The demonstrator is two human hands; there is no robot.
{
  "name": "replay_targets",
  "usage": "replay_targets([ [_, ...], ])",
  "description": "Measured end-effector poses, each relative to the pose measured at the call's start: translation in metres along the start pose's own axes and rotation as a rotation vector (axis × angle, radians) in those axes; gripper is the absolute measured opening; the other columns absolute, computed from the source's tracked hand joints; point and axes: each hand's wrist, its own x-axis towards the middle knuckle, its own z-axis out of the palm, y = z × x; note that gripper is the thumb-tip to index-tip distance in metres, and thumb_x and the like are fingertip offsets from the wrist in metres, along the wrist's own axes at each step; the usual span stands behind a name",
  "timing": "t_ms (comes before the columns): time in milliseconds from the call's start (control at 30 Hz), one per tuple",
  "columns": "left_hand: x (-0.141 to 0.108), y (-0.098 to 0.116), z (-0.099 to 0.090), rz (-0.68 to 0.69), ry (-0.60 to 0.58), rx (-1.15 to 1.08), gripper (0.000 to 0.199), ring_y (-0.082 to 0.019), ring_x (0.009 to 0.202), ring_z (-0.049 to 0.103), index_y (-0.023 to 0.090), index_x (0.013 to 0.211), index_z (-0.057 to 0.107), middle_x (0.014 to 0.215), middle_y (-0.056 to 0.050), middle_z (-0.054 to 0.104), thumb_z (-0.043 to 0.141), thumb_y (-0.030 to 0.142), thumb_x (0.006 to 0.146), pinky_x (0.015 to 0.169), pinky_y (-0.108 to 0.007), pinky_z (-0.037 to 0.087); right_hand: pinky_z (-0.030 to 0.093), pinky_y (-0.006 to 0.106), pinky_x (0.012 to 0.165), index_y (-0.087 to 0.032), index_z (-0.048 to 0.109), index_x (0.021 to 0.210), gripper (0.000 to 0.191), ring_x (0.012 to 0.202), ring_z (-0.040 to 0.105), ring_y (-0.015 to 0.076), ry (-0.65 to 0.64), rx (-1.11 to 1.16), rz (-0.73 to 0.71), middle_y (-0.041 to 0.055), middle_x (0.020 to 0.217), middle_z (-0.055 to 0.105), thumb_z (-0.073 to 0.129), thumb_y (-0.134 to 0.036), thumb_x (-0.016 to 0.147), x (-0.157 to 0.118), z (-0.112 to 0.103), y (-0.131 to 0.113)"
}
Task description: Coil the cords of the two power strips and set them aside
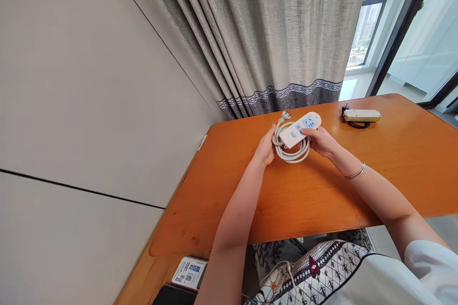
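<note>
A white power strip [288, 137] with pale blue socket panels is held above the wooden table, tilted up to the right. My right hand [319, 141] grips its right part, the thumb lying on top near the sockets. Its white cord [292, 157] is coiled in loops beneath and around the strip. My left hand [266, 146] is closed around the left side of the coil; its fingers are partly hidden behind the loops. The plug [285, 116] sticks out at the top left of the coil, prongs pointing right.
Toward the back right of the orange-brown table [222, 190] lies a cream-coloured power strip [362, 115] with a black cord and plug. A grey curtain [286, 33] hangs behind the table. Along the left runs a pale wall panel [82, 81]. A white box [189, 271] with blue print sits below the front left edge.
</note>
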Motion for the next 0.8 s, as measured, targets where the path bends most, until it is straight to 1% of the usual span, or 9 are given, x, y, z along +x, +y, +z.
replay_targets([
  [100, -0.002, -0.001, 0.01, 0.006, -0.008, -0.129, 0.043, -0.014, 0.061, 0.064, 0.017, 0.093, 0.069, 0.074, -0.005, 0.07, 0.045, 0.052, 0.097, 0.062, -0.027, 0.054, 0.062, 0.032, 0.06, -0.017, 0.066, 0.091, 0.031, 0.064, 0.069, 0.0179, 0.134, 0.085, -0.172, 0.0037, 0.081, 0.075, 0.081, -0.027, 0.067, 0.001, 0.006, 0.001],
  [167, -0.005, -0.006, 0.02, 0.021, -0.001, -0.198, 0.045, -0.014, 0.063, 0.065, 0.016, 0.091, 0.068, 0.07, -0.004, 0.068, 0.042, 0.052, 0.099, 0.066, -0.027, 0.054, 0.063, 0.033, 0.068, -0.02, 0.065, 0.096, 0.036, 0.077, 0.071, 0.02, 0.201, 0.146, -0.269, 0.0027, 0.09, 0.076, 0.081, -0.028, 0.065, 0.001, 0.01, 0.004],
  [233, -0.008, -0.011, 0.029, 0.075, 0.054, -0.278, 0.045, -0.013, 0.061, 0.063, 0.016, 0.085, 0.065, 0.062, -0.001, 0.062, 0.04, 0.05, 0.1, 0.069, -0.026, 0.054, 0.062, 0.034, 0.074, -0.021, 0.064, 0.099, 0.038, 0.089, 0.072, 0.0219, 0.22, 0.177, -0.31, 0.0025, 0.095, 0.076, 0.081, -0.03, 0.066, -0.001, 0.015, 0.009],
  [333, -0.014, -0.015, 0.036, 0.167, 0.115, -0.371, 0.041, -0.009, 0.05, 0.052, 0.018, 0.078, 0.06, 0.049, 0.005, 0.045, 0.045, 0.05, 0.098, 0.07, -0.024, 0.053, 0.061, 0.034, 0.078, -0.022, 0.063, 0.099, 0.037, 0.096, 0.071, 0.0233, 0.198, 0.182, -0.286, 0.0026, 0.097, 0.075, 0.079, -0.033, 0.068, -0.005, 0.021, 0.015],
  [500, -0.018, -0.01, 0.033, 0.162, 0.073, -0.408, 0.041, -0.005, 0.039, 0.028, 0.019, 0.072, 0.055, 0.044, 0.01, 0.025, 0.046, 0.048, 0.099, 0.063, -0.02, 0.05, 0.061, 0.033, 0.078, -0.021, 0.063, 0.097, 0.033, 0.085, 0.068, 0.0192, 0.184, 0.223, -0.215, 0.0018, 0.096, 0.073, 0.077, -0.029, 0.068, -0.006, 0.023, 0.016],
  [567, -0.017, -0.009, 0.032, 0.155, 0.089, -0.381, 0.042, -0.006, 0.038, 0.024, 0.019, 0.071, 0.055, 0.044, 0.01, 0.022, 0.046, 0.049, 0.098, 0.059, -0.019, 0.048, 0.061, 0.033, 0.08, -0.021, 0.063, 0.096, 0.03, 0.086, 0.067, 0.0184, 0.18, 0.246, -0.193, 0.0013, 0.096, 0.072, 0.076, -0.027, 0.07, -0.005, 0.021, 0.015],
  [667, -0.013, -0.011, 0.031, 0.15, 0.12, -0.322, 0.047, -0.006, 0.04, 0.024, 0.02, 0.068, 0.052, 0.045, 0.009, 0.024, 0.048, 0.058, 0.094, 0.056, -0.022, 0.045, 0.061, 0.035, 0.082, -0.022, 0.061, 0.094, 0.026, 0.087, 0.067, 0.0188, 0.202, 0.3, -0.169, 0.0004, 0.093, 0.071, 0.073, -0.023, 0.071, -0.002, 0.021, 0.017],
  [733, -0.01, -0.014, 0.031, 0.125, 0.15, -0.304, 0.052, -0.007, 0.042, 0.027, 0.02, 0.066, 0.051, 0.047, 0.007, 0.027, 0.043, 0.063, 0.093, 0.057, -0.026, 0.045, 0.061, 0.034, 0.081, -0.023, 0.061, 0.093, 0.025, 0.087, 0.066, 0.0186, 0.232, 0.337, -0.165, -0.0002, 0.09, 0.071, 0.072, -0.02, 0.071, -0.001, 0.022, 0.02],
  [800, -0.008, -0.016, 0.03, 0.1, 0.191, -0.324, 0.052, -0.009, 0.044, 0.031, 0.02, 0.067, 0.052, 0.049, 0.006, 0.028, 0.038, 0.061, 0.096, 0.061, -0.029, 0.045, 0.06, 0.033, 0.081, -0.023, 0.06, 0.092, 0.024, 0.086, 0.066, 0.0177, 0.251, 0.351, -0.159, -0.0006, 0.09, 0.071, 0.071, -0.02, 0.07, -0.001, 0.023, 0.022],
])
